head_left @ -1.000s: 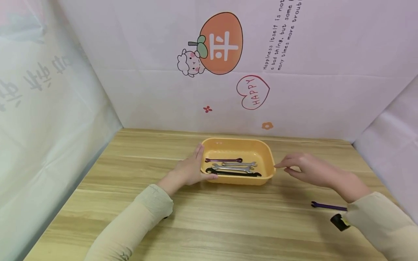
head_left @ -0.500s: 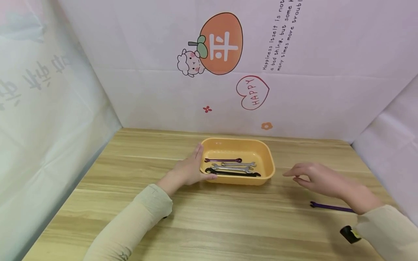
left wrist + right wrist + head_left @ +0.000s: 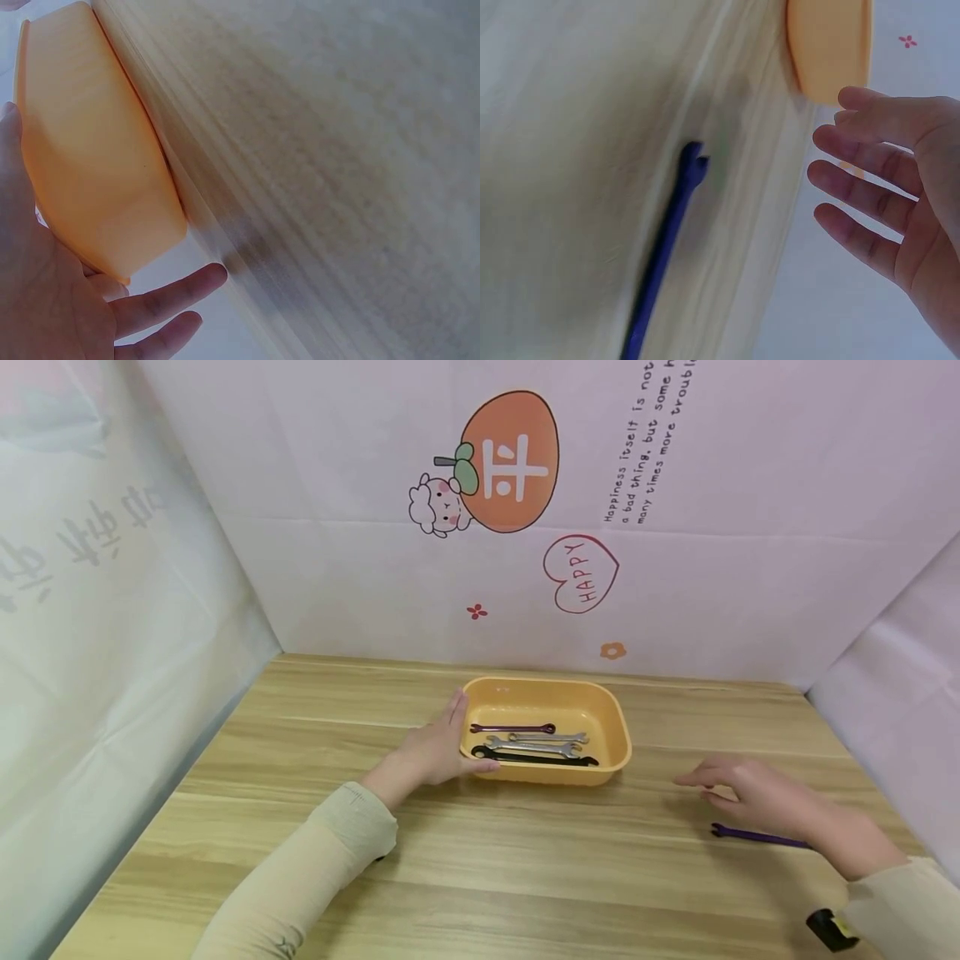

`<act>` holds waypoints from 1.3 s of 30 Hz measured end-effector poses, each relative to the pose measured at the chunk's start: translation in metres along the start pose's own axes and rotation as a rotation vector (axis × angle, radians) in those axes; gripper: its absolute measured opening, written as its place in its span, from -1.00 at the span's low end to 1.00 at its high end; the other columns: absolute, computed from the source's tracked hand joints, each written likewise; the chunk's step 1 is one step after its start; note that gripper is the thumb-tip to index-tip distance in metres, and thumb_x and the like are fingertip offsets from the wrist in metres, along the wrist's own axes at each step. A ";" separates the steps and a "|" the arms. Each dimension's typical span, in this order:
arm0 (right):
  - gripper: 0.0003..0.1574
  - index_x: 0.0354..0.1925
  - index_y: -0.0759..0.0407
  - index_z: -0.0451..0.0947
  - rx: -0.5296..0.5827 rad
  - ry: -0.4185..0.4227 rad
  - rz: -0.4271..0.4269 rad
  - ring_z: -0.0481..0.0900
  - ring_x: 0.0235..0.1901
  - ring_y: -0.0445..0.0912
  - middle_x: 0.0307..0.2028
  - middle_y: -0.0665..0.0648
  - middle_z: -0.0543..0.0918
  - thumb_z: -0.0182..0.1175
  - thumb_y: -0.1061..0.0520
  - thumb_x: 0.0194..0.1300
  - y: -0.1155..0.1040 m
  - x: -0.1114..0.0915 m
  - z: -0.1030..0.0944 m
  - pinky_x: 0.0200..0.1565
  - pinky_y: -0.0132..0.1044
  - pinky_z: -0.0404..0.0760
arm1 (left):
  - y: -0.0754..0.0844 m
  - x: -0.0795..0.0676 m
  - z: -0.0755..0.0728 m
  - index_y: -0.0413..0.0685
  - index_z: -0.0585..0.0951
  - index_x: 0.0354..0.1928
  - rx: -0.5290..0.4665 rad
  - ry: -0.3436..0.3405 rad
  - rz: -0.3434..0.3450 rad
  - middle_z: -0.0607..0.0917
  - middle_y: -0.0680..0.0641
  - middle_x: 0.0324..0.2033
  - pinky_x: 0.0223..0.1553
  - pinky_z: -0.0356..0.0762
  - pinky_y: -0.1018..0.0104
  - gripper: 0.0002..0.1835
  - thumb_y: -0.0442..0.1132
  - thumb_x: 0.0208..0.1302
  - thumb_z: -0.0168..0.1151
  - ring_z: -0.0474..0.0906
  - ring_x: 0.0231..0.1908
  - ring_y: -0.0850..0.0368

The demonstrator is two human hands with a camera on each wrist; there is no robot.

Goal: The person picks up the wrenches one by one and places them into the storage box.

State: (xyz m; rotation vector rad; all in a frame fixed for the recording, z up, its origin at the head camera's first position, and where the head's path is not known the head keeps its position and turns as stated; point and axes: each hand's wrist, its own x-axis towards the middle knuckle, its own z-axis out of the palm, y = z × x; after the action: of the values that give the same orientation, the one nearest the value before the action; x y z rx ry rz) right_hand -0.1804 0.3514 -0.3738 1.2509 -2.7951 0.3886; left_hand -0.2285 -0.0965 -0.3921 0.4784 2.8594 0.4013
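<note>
In the head view my left hand holds the left end of a yellow plastic basin, thumb along its front rim and fingers along its left side. Two fingers stick out past the basin's corner in the left wrist view. Inside lie a purple wrench, two silver wrenches and a black wrench. To the right, my right hand hovers over the table with nothing in its loosely bent fingers. Below it lies another purple wrench, one end hidden by the forearm.
The wooden table ends at a white printed backdrop close behind the basin. Fabric walls rise on the left and right. A small dark object peeks out beside the left sleeve. A black device sits at the right sleeve.
My right hand has drawn back from the basin's right end, moving right and toward me over the loose purple wrench. The left hand and basin stay in place.
</note>
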 end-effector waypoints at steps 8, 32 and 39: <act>-0.50 0.04 0.21 0.74 -0.040 0.002 0.024 0.68 -0.17 -0.16 -0.14 0.01 0.75 0.47 0.39 0.08 0.010 -0.022 0.008 -0.28 -0.22 0.66 | 0.000 0.001 0.001 -0.12 -0.31 0.64 -0.004 0.002 0.005 -0.28 -0.11 0.62 -0.23 0.61 0.13 0.42 0.64 0.09 0.13 0.45 0.32 -0.21; -0.13 0.21 0.00 0.68 0.034 -0.048 0.002 0.53 -0.24 -0.34 -0.19 -0.04 0.66 0.52 0.45 -0.12 0.046 -0.069 0.016 -0.41 -0.30 0.56 | 0.000 0.001 -0.001 -0.12 -0.32 0.64 0.001 -0.011 -0.005 -0.30 -0.10 0.62 -0.42 0.53 0.23 0.43 0.66 0.09 0.10 0.54 0.24 -0.20; 0.05 0.28 -0.09 0.64 0.111 -0.044 0.022 0.32 -0.34 -0.43 -0.20 -0.10 0.57 0.42 0.58 -0.17 0.055 -0.084 0.019 -0.48 -0.42 0.34 | 0.000 0.003 0.001 -0.12 -0.32 0.64 0.009 -0.012 0.003 -0.29 -0.11 0.62 -0.35 0.57 0.21 0.43 0.67 0.08 0.09 0.45 0.33 -0.20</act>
State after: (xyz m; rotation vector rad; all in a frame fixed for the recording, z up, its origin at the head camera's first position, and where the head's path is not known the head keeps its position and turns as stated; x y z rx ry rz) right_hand -0.1638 0.4426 -0.4163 1.2653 -2.8626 0.5305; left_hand -0.2311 -0.0958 -0.3934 0.4844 2.8505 0.3855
